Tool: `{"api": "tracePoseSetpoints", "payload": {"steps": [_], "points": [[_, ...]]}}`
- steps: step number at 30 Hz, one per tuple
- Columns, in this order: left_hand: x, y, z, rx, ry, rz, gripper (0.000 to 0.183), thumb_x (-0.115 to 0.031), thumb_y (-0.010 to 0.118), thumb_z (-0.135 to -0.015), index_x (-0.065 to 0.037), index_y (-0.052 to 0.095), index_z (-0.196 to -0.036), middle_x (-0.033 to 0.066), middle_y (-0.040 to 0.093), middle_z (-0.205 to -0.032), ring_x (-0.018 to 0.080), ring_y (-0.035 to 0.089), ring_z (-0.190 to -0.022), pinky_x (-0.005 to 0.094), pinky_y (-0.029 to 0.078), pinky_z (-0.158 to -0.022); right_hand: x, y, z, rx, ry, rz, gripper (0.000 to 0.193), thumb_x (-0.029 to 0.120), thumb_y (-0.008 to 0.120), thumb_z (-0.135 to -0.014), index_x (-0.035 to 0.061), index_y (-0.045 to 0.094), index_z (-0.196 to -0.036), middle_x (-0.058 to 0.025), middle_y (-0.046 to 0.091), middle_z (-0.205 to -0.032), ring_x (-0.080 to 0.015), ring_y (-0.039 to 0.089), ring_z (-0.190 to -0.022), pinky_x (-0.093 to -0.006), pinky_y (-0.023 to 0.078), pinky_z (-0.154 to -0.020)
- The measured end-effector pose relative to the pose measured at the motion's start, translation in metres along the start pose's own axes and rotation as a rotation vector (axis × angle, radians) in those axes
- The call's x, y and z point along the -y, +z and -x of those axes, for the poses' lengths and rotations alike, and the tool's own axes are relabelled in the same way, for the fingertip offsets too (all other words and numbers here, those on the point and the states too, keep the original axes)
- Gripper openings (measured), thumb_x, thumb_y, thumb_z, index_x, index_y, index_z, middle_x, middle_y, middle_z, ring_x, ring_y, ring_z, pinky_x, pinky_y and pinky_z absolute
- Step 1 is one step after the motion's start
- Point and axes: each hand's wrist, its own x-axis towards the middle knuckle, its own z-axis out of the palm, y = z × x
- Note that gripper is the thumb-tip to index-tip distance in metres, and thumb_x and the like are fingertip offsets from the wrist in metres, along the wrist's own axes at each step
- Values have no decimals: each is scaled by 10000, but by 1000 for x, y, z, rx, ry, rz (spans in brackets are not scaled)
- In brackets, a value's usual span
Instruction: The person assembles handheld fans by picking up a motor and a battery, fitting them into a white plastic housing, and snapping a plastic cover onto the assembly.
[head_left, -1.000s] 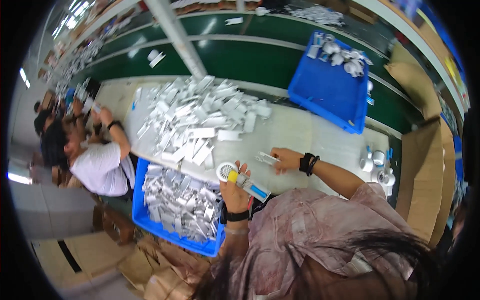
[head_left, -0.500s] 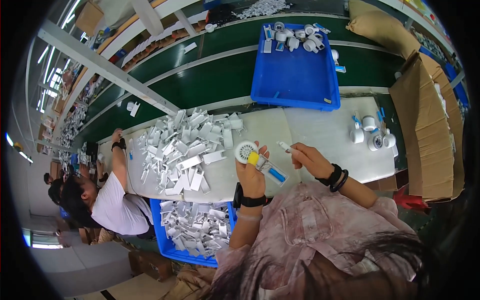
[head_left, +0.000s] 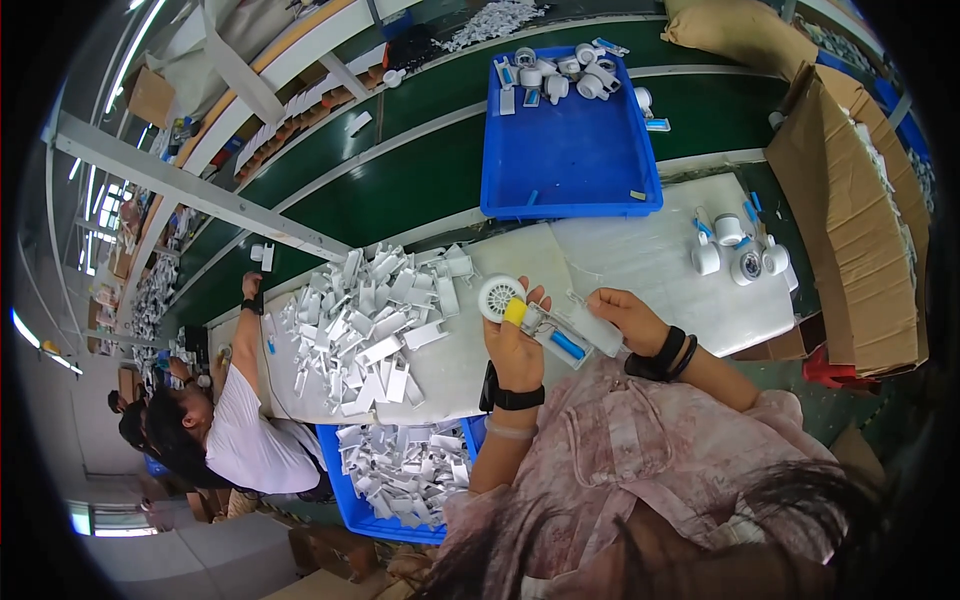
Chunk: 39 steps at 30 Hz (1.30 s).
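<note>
My left hand (head_left: 515, 358) is closed around a white handheld fan (head_left: 500, 297) with a round slotted head. Its handle lies open toward me, showing a blue battery (head_left: 567, 345) inside. Something yellow (head_left: 515, 311) sits at my left thumb, against the fan's neck; whether it is a thumb cover or a part cannot be told. Between the fingers of my right hand (head_left: 635, 325) is a flat white cover (head_left: 594, 322), tilted and held close beside the open handle. Whether cover and handle touch is unclear.
A pile of white covers (head_left: 370, 325) lies left on the pale worktable (head_left: 640, 262), above a blue bin (head_left: 350, 505) holding more. Several fan units (head_left: 746, 262) stand right. Beyond are a blue tray (head_left: 570, 160), a green conveyor (head_left: 430, 165) and a carton (head_left: 845, 220). A co-worker (head_left: 250, 430) reaches out at left.
My right hand has brought the white cover nearer the fan's handle and turned its broad side into view. The left hand keeps its hold. The whole view has shifted; the co-worker's arm reaches toward the conveyor.
</note>
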Motion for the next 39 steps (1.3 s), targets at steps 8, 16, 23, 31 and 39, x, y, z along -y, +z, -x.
{"api": "tracePoseSetpoints", "payload": {"steps": [8, 16, 23, 31, 39], "points": [[1, 2, 0, -15, 7, -21, 413, -118, 553, -946, -55, 421, -1332, 190, 524, -1311, 305, 578, -1120, 468, 484, -982, 31, -35, 32, 331, 445, -349, 294, 259, 474, -1012, -13, 554, -1092, -112, 627, -1095, -238, 652, -976, -353, 557, -806], [2, -1, -4, -46, 81, -44, 403, -104, 555, -945, -41, 430, -1322, 183, 535, -1293, 299, 584, -1104, 455, 490, -979, 38, -39, 51, 718, 278, 249, 246, 67, 531, -971, 20, 545, -1212, -67, 569, -1223, -140, 500, -1176, -291, 376, -1027], [7, 8, -9, -54, 91, -70, 412, -89, 536, -947, -38, 412, -1337, 185, 526, -1300, 301, 588, -1101, 441, 491, -982, 29, -47, 29, 293, 140, 164, 441, 48, 711, -837, 8, 521, -1233, -57, 591, -1195, -137, 552, -1119, -292, 432, -982], [17, 27, -12, -55, 218, -239, 442, -64, 481, -942, -13, 358, -1364, 193, 514, -1309, 308, 582, -1117, 413, 475, -960, 40, 23, -5, 7, -316, 406, 516, 91, 770, -790, 0, 505, -1224, -105, 605, -1140, -180, 600, -1048, -309, 474, -946], [16, 33, -8, -49, 239, -228, 426, -83, 511, -951, -12, 384, -1351, 179, 517, -1304, 286, 572, -1131, 405, 479, -943, 38, 35, -6, -64, -505, 656, 320, 128, 759, -768, 59, 529, -979, -151, 617, -1128, -327, 619, -982, -351, 504, -804]]}}
